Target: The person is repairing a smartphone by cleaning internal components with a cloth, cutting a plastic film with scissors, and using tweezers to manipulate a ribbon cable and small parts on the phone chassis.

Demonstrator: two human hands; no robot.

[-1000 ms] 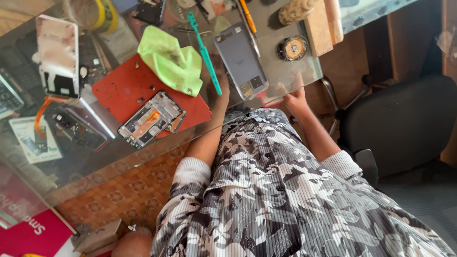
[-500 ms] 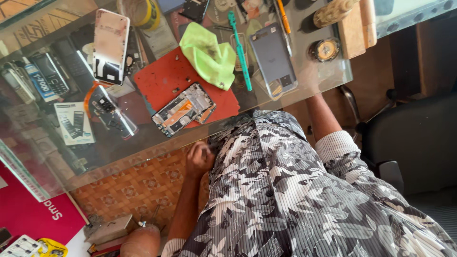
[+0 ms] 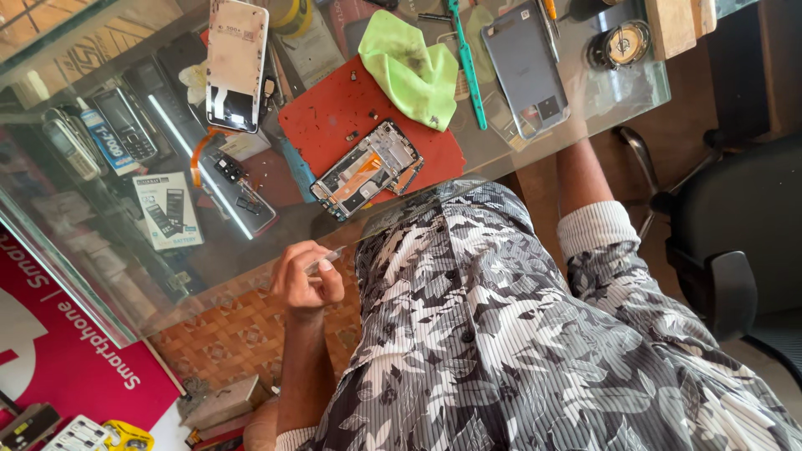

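Observation:
My left hand (image 3: 305, 280) is below the near edge of the glass table (image 3: 251, 250), beside my patterned shirt, its fingers pinched on a thin pale strip (image 3: 328, 257). My right forearm (image 3: 582, 171) reaches up to the table edge; my right hand is hidden under the glass near a grey phone back cover (image 3: 526, 67). An opened phone frame (image 3: 368, 169) with an orange flex lies on a red mat (image 3: 334, 117), and a green cloth (image 3: 409, 71) sits at the mat's far corner.
A teal pry tool (image 3: 468, 71), a white phone back panel (image 3: 236, 63) and a round metal-rimmed item (image 3: 625, 42) lie on the glass. Old phones (image 3: 125, 125) and a small box (image 3: 167, 210) show beneath it. A black chair (image 3: 735, 242) stands at right.
My left hand has come off the table and down to the near edge, now pinching the thin strip. My right arm stays stretched toward the table edge. The view has shifted.

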